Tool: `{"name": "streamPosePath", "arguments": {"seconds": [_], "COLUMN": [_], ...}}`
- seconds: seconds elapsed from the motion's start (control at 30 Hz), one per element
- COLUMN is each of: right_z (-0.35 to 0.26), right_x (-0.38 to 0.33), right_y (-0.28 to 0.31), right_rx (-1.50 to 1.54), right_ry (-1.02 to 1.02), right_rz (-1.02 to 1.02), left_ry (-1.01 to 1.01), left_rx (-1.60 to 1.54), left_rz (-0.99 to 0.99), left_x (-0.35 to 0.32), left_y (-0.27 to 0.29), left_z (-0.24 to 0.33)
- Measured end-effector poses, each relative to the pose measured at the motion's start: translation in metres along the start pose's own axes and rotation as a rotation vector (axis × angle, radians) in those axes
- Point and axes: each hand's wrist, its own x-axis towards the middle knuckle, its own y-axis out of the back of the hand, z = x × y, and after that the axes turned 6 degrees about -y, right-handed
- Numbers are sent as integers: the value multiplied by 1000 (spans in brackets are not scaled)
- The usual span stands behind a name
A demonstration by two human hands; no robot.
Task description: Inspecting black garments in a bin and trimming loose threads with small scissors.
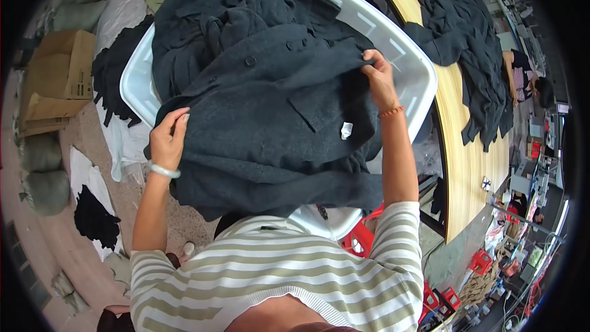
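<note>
A dark charcoal jacket (258,120) lies spread between my hands, with round buttons, a slit pocket and a small white tag (346,130) on it. My left hand (168,141) pinches its left edge between thumb and fingers. At the upper right, my right hand (380,83) grips the far edge of the cloth. Beneath and beyond the jacket, a white plastic tub (424,77) holds a heap of dark garments (246,0). The jacket's near part hangs over the tub's front edge, close to my body.
To the right stands a wood-topped table (473,190) with more dark garments (455,31). A cardboard box (58,71) and stuffed sacks (46,190) are on the left. Dark cloth (95,218) lies on white sheeting on the floor. Red stools (359,238) stand nearby; a person (522,80) is far right.
</note>
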Motion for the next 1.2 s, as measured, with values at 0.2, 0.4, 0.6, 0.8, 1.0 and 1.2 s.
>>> {"name": "streamPosePath", "arguments": {"seconds": [0.2, 0.4, 0.6, 0.8, 1.0, 1.2], "right_z": [20, 71, 106, 98, 49, -76], "right_x": [73, 133, 166, 156, 107, -38], "right_y": [-48, -64, -82, -79, -28, 75], "right_rx": [4, -334, -556, -384, -234, -270], "right_ry": [-216, -186, -274, -375, -165, -141], "right_rz": [-56, 68, 6, -113, -45, 44], "left_ry": [99, 247, 84, 177, 204, 43], "left_rx": [138, 174, 123, 87, -261, -403], "left_rz": [26, -192, 26, 62, 65, -290], "left_x": [35, 44, 41, 33, 7, -42], "left_y": [-34, -41, -44, -43, -17, 26], "left_z": [-57, -83, -95, -95, -71, 10]}}
